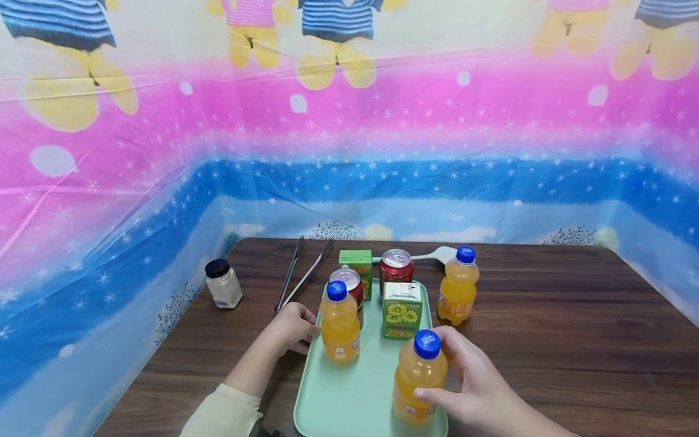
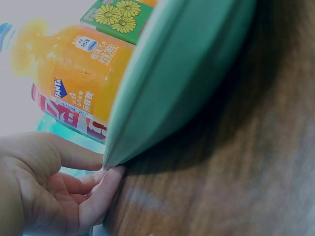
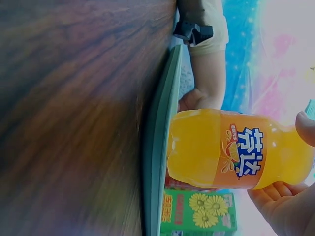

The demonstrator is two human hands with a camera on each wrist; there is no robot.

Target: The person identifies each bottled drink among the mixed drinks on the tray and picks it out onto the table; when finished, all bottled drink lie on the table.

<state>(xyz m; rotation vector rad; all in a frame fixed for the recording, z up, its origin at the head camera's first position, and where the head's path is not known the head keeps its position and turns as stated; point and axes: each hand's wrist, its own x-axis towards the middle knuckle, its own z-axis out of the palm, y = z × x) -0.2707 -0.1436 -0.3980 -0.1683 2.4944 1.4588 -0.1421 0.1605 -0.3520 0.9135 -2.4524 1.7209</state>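
Observation:
My right hand [image 1: 480, 388] grips an orange drink bottle [image 1: 419, 379] with a blue cap over the near right part of the green tray [image 1: 366, 400]; in the right wrist view the bottle's [image 3: 216, 150] base is at the tray's rim. My left hand [image 1: 292, 331] pinches the tray's left edge, thumb above and fingers below in the left wrist view. Beside it on the tray stands another orange bottle [image 1: 340, 328]. Behind are a red can [image 1: 349, 282], a green carton [image 1: 401, 312], a second red can [image 1: 395, 270] and a second green carton [image 1: 357, 267].
A third orange bottle [image 1: 459, 288] stands on the table right of the tray. Metal tongs [image 1: 306, 276] and a black-lidded jar [image 1: 222, 285] are at the left. Behind the tray lies a white utensil [image 1: 439, 255]. A patterned cloth [image 1: 349, 139] hangs around the table.

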